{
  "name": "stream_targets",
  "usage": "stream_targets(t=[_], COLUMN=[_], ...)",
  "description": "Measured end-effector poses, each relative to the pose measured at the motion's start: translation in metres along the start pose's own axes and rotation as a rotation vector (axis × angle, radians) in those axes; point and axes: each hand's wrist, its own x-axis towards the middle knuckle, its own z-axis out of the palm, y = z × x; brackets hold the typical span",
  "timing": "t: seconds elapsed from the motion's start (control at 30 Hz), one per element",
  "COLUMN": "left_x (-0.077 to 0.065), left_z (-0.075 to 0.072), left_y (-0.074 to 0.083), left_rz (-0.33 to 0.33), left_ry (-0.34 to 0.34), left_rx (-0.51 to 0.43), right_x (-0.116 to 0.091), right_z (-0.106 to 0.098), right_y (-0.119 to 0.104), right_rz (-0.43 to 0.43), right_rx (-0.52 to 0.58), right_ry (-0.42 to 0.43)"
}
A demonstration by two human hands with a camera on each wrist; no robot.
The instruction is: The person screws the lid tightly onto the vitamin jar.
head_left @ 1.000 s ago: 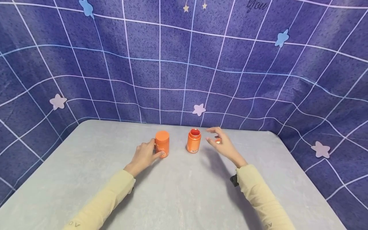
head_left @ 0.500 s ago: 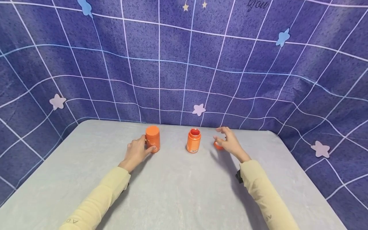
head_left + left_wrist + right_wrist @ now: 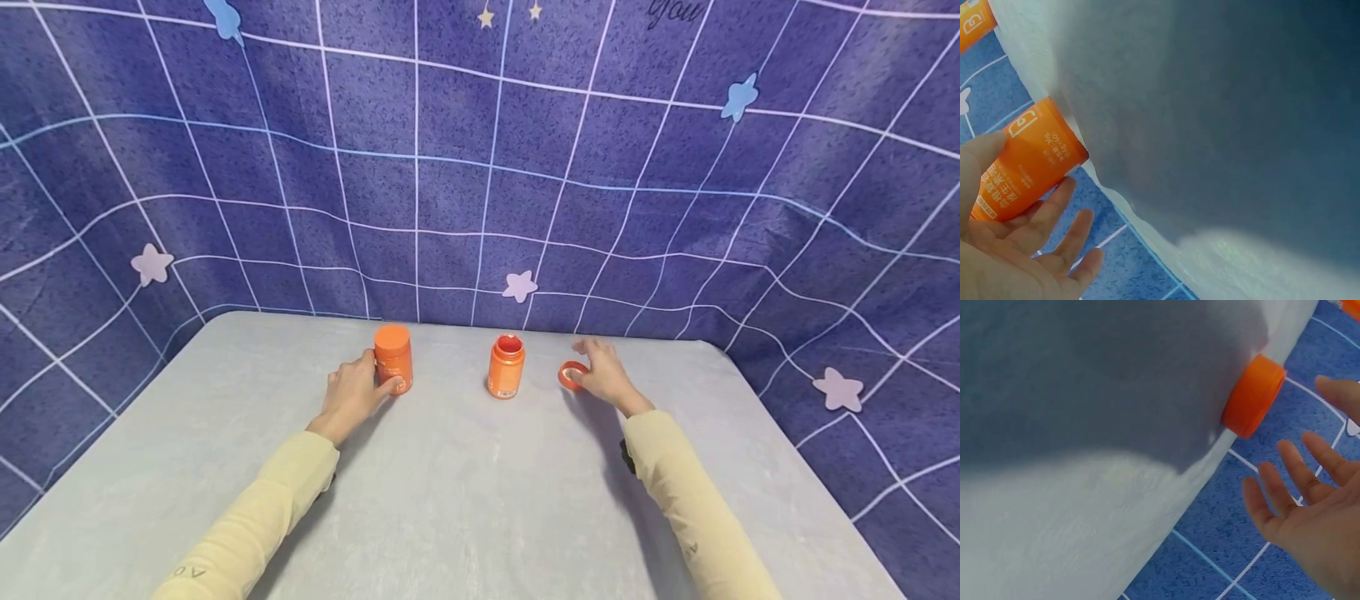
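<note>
On the left side of the table, my left hand (image 3: 351,392) grips an orange pill bottle (image 3: 393,360) that stands upright with its lid on. The left wrist view shows the thumb on one side of this capped bottle (image 3: 1032,156) and fingers on the other, with white print on its label. A second orange bottle (image 3: 506,373) stands uncapped in the middle, its red inside showing. To its right lies an orange screw cap (image 3: 563,379), hollow side up. My right hand (image 3: 609,382) hovers beside the cap, fingers spread and holding nothing; in the right wrist view a gap separates fingers and cap (image 3: 1252,397).
The grey tabletop (image 3: 465,492) ends at a blue curtain (image 3: 450,192) with grid lines and stars, which hangs close behind the bottles and along both sides. A corner of the other bottle (image 3: 975,22) shows in the left wrist view.
My left hand has moved the capped bottle left and back, away from the open one. The right hand has drawn right, off the cap, which now shows more fully. The open bottle has stayed put.
</note>
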Motion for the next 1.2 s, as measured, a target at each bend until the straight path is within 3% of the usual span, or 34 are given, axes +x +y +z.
stream_targets(t=[0.3, 0.5, 0.73, 1.0, 1.2], left_x=[-0.002, -0.005, -0.005, -0.006, -0.011], left_z=[-0.007, -0.020, -0.028, -0.027, -0.022], left_y=[0.005, 0.019, 0.033, 0.050, 0.067], left_rz=[-0.005, 0.029, 0.078, 0.190, 0.254], left_ry=[0.039, 0.091, 0.142, 0.267, 0.260], left_rx=[-0.018, 0.004, 0.052, 0.119, 0.135], right_x=[0.003, -0.001, -0.004, -0.005, -0.006], right_z=[0.010, 0.007, 0.007, 0.011, 0.010], right_y=[0.015, 0.003, 0.001, 0.005, 0.005], right_rz=[0.050, 0.140, 0.144, 0.132, 0.128], right_rx=[-0.114, -0.146, -0.182, -0.193, -0.191], right_ry=[-0.103, -0.170, -0.170, -0.159, -0.154])
